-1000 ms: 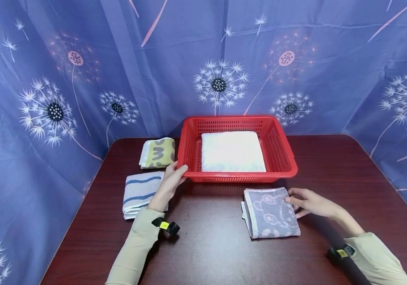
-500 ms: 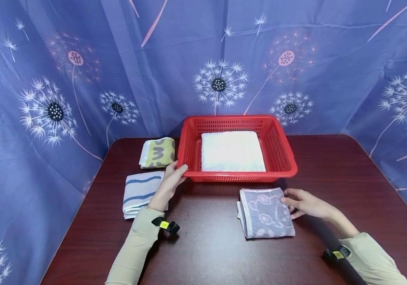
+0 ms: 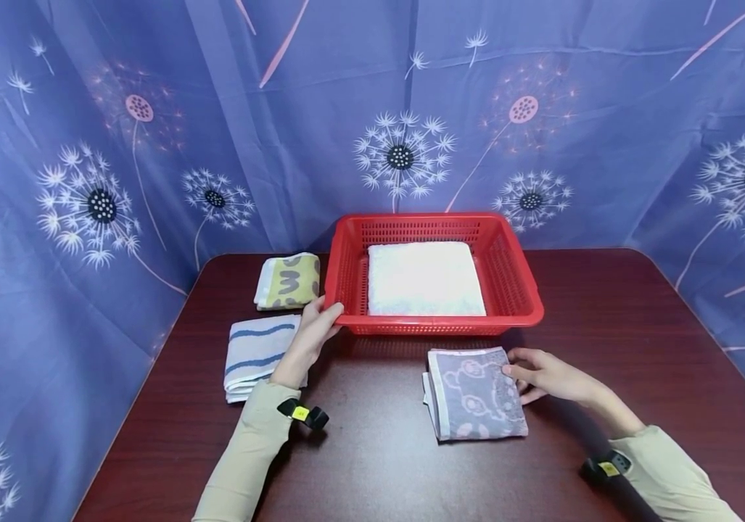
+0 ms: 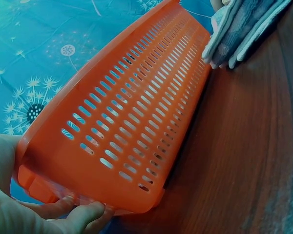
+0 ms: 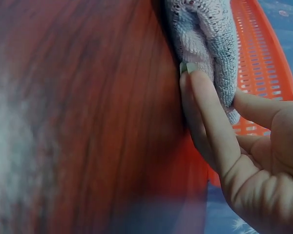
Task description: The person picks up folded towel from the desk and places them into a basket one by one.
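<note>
Four folded towels, one basket, two hands; dial centred on the basket in the head view, twelve toward the curtain (image 3: 320, 130).

1. Grey-and-pink towel (image 3: 482, 399): near the basket, between five and six o'clock. Changed: it has shifted toward nine o'clock over the last second, the right hand moving with it. Judged meaning: a sideways adjustment of the folded bundle, fold intact, bringing it further in front of the basket.
2. Right hand (image 3: 550, 377): at the grey towel's three o'clock edge, fingers and thumb pinching that edge.
3. Red basket (image 3: 519, 290): no visible change of place; white towel (image 3: 424, 279) lying inside.
4. Left hand (image 3: 305, 341): at eight o'clock, fingers and thumb clamped on the basket's near corner; judged to be steadying it.
5. Yellow-and-grey towel (image 3: 295, 284): nine o'clock, beside the basket.
6. Blue-striped towel (image 3: 257, 354): between eight and nine, partly behind the left arm.

Markings: the yellow towel bears a W- or M-like shape; whether lettering or pattern, cannot tell. Yellow labels on the left wrist device (image 3: 301, 413) and right wrist device (image 3: 608, 469): print too small to read. Brands: none legible.
</note>
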A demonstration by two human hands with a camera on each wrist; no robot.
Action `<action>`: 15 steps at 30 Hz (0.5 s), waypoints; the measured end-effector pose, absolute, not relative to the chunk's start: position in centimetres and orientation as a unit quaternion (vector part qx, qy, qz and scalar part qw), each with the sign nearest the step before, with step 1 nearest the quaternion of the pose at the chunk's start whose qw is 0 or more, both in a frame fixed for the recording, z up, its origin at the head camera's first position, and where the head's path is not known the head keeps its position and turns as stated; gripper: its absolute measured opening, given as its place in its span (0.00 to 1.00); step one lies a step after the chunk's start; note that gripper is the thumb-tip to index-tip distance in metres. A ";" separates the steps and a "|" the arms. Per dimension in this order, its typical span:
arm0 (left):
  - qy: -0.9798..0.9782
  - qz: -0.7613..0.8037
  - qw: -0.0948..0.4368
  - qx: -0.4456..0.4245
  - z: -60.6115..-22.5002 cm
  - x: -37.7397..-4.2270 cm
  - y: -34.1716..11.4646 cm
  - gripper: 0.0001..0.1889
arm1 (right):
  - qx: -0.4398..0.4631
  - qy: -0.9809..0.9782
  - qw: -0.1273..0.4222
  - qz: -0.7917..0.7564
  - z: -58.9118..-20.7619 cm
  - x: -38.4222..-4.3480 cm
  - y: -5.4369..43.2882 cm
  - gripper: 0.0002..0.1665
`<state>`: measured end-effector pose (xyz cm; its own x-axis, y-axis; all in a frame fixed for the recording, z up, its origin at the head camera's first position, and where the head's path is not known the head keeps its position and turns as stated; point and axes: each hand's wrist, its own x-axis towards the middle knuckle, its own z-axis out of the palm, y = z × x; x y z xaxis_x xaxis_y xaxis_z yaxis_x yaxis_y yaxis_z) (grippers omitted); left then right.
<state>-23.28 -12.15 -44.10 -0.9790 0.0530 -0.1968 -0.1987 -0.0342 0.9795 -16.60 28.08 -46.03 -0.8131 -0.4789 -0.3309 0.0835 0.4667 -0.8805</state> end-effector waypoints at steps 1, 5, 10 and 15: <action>0.689 0.717 0.088 -0.054 -44.1 -23.3 -12.2 0.24 | -0.124 0.808 0.281 -0.502 -46.0 -16.6 28.0 0.25; 0.687 0.719 0.087 -0.053 -44.1 -23.3 -12.2 0.24 | -0.126 0.805 0.282 -0.507 -46.1 -16.6 27.5 0.24; 0.685 0.722 0.086 -0.051 -44.2 -23.5 -12.2 0.24 | -0.121 0.799 0.283 -0.517 -46.0 -16.5 26.9 0.23; 0.686 0.721 0.086 -0.053 -44.3 -23.5 -12.2 0.24 | -0.123 0.792 0.282 -0.527 -46.0 -16.4 26.2 0.21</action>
<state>-23.48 -12.21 -44.31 -0.9795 0.0520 -0.1948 -0.1972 -0.0443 0.9794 -16.38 26.24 -46.00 -0.8106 -0.4921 -0.3175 0.1033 0.4135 -0.9046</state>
